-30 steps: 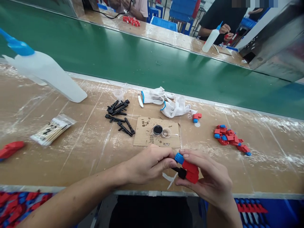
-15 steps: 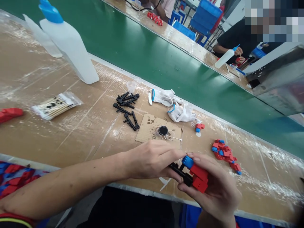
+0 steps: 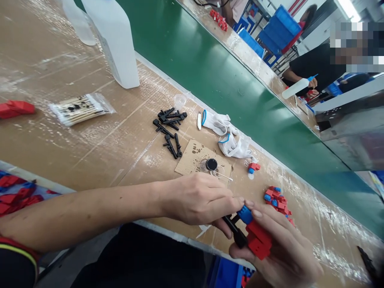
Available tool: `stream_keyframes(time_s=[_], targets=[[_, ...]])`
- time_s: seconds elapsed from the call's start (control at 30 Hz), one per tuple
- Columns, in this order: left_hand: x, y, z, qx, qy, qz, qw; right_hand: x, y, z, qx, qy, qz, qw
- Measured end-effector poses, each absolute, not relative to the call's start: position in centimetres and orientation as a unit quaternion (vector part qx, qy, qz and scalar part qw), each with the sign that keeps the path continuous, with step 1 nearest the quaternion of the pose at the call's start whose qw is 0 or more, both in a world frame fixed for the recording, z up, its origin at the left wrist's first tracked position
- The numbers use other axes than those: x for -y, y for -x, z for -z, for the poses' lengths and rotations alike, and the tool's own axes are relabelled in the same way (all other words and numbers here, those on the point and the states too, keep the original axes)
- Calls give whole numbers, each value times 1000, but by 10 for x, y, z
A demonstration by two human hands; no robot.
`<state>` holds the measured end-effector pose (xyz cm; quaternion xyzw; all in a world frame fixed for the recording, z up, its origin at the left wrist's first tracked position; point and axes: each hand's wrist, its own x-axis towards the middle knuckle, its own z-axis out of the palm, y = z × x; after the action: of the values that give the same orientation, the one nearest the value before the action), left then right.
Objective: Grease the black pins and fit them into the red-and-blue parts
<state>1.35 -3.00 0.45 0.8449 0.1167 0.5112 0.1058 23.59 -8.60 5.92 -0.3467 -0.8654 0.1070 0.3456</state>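
The right hand (image 3: 282,240) pinches the red-and-blue toy arm (image 3: 258,239); beside it, the left hand (image 3: 196,200) apparently pinches the black rod (image 3: 239,237) (fingertips partly hidden): keep them square.

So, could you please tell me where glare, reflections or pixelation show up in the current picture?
In the head view, whitish glare streaks the tabletop, and pale reflections lie on the green surface; also in the head view, the ceiling lamp glows white, coarse pixelation covers part of the person opposite, and the red-and-blue piece reads fairly clearly.
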Motion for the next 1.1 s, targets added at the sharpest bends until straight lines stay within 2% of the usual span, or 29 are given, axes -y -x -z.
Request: stream_keyframes(time_s=[0.77,1.0,1.1], targets=[[34,-15,1,-149,-840,-520,41,98,-198,-59,815,410,-64,403],[35,-21,4,-161,-833,-516,113,103,-212,-45,806,403,-116,418],[35,-24,6,-178,-819,-529,132,103,-216,-34,766,414,-158,465]])
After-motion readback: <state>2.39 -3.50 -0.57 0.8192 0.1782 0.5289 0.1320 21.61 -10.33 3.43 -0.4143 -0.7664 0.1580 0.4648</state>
